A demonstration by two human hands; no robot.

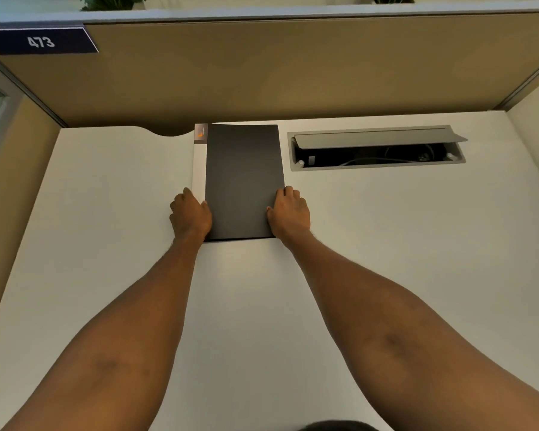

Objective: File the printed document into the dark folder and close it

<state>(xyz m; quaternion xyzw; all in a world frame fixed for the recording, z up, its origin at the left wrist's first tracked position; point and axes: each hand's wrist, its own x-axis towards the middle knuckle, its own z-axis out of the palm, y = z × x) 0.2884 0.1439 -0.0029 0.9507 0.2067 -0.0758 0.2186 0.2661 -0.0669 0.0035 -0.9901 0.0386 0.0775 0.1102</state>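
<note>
Head view: a white desk (106, 213) seen from above, inside a tan-walled cubicle.
Writing: a dark blue sign (41, 41) at the upper left of the partition (293, 66) reads "473" in white; the lettering on a glass panel at the far left edge is too cut off to read.
Dark folder (245, 181): lies closed and flat at the middle of the desk, its long side running away from the person.
Printed document (199, 163): a narrow white strip shows along the folder's left edge, with a small grey and orange mark at its far corner; no text on it can be read.
Left hand (190, 216): fingers curled, resting on the folder's near left corner and touching the white strip.
Right hand (290, 211): fingers curled over the folder's right edge near the front corner, palm down.
Cable tray (377, 147): a grey recessed slot just right of the folder, its lid tilted open, dark cables inside.
Plants (112, 1): green leaves show above the partition.
Obstructions: both bare forearms cross the near desk and hide the folder's front corners.
</note>
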